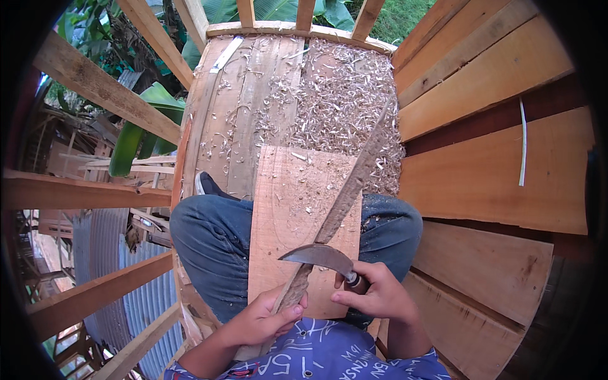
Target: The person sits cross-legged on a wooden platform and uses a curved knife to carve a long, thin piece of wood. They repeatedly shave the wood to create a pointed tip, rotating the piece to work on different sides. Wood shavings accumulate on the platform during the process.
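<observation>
My left hand is closed round the lower end of a long, rough wooden strip, which slants up and away to the right. A sickle with a curved dark blade and a wooden handle is gripped in my right hand. Its blade crosses over the strip just above my left hand, the tip pointing left. Whether the edge touches the wood I cannot tell. Under both lies a broad wooden board across my lap, sprinkled with small chips.
Curly wood shavings cover much of the plank floor ahead. A knife-like pale blade lies at the far left. Wooden railings stand on the left, a plank wall on the right. A dark shoe shows beside my left knee.
</observation>
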`<action>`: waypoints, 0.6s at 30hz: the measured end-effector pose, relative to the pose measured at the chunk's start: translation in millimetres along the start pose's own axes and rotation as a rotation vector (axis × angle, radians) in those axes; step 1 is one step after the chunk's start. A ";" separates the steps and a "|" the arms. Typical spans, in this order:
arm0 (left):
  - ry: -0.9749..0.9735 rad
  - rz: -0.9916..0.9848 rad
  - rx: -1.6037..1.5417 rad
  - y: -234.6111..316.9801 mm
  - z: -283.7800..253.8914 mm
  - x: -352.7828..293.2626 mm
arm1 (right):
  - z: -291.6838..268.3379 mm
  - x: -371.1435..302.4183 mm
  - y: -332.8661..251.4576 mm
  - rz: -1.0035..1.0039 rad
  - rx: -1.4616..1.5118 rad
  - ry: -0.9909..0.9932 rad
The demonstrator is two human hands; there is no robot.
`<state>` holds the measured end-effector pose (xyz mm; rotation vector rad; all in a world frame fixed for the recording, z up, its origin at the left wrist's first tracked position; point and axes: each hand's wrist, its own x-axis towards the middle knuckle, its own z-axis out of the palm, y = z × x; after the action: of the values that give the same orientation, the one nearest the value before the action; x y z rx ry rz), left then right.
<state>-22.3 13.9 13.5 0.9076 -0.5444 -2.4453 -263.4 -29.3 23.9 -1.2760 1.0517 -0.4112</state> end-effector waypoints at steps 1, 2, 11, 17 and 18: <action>-0.004 0.008 -0.024 -0.6 -2.9 -0.6 | -1.3 0.1 -2.3 -0.002 0.051 -0.073; -0.008 0.017 -0.049 -1.2 -5.6 -1.2 | -6.2 1.8 -3.3 -0.022 0.141 -0.222; -0.057 0.002 -0.016 -8.6 -4.0 -1.7 | -19.4 4.4 14.0 -0.082 0.339 -0.120; -0.145 -0.025 -0.208 -8.2 -7.0 1.6 | -6.3 5.2 22.6 -0.153 0.202 0.230; -0.164 -0.038 -0.278 -9.8 -8.9 2.6 | -1.0 6.4 26.7 -0.165 0.119 0.439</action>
<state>-20.8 18.7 1.0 0.6141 -0.2340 -2.5616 -268.6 -26.8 -2.9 -1.1959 1.2686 -0.8971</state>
